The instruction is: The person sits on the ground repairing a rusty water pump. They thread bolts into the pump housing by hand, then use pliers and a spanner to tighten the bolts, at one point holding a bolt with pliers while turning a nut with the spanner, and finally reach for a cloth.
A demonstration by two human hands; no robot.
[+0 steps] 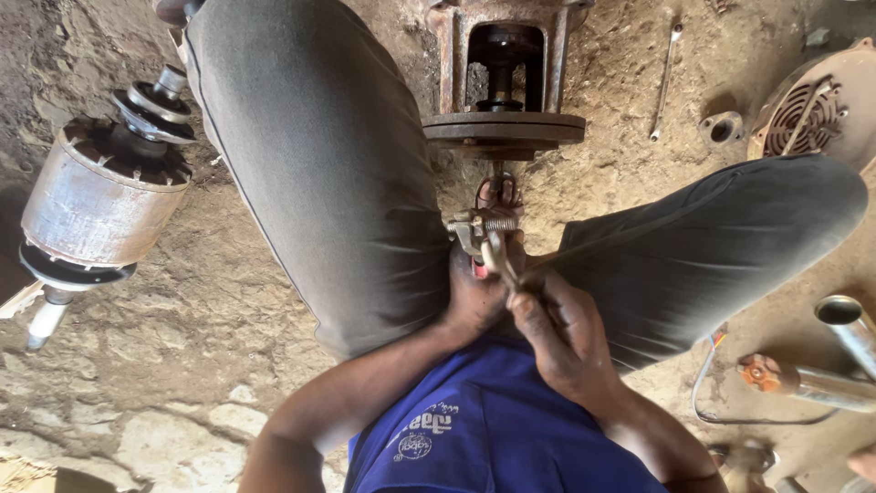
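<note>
Seated on the dirt floor with my legs spread, I hold a small metal fitting (474, 228) with a threaded bolt between my knees. My left hand (474, 297) grips its lower part, where a red piece shows. My right hand (557, 333) is closed on a wrench (497, 256) whose head sits at the fitting. Just beyond it stands a rusty pump housing (504, 87) with a round flange and a shaft inside.
A motor rotor (100, 196) on its shaft lies at the left. A spanner (664, 82), a small ring part (723, 128) and a vented fan cover (817, 110) lie at the upper right. Metal pipes (844, 324), an orange-capped tube (794, 379) and a wire (721, 415) lie at the right.
</note>
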